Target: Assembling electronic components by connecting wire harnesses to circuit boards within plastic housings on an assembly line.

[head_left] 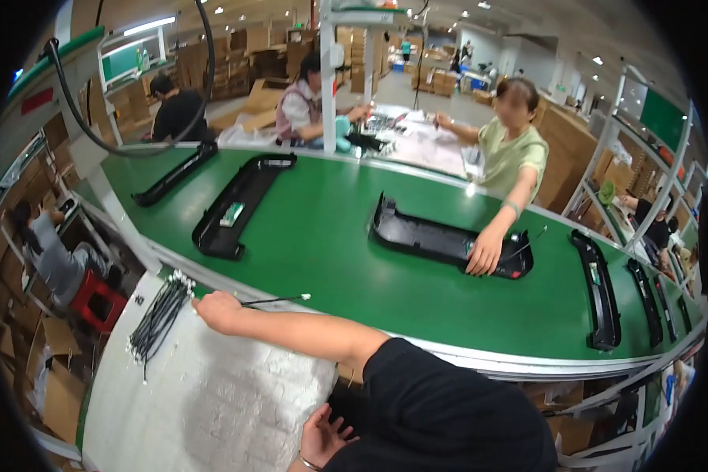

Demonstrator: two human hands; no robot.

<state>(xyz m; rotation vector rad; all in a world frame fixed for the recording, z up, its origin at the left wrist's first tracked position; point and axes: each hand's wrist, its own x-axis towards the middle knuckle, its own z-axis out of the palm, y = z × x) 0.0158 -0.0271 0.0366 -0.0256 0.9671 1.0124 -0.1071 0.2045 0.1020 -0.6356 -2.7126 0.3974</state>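
Black sleeve point(456, 401) looms closest; its right hand point(219, 312) grips a black cable point(274, 300), a cable bundle point(162, 318) just left of that hand; the left hand point(322, 442) has fingers loosely parted.

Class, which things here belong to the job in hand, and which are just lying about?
Seem part of the job:
cable bundle, by the right hand
loose cable, beside that hand
black housings on the green belt
circuit board in one housing

Seem just around:
cardboard boxes
red stool, sat on by someone
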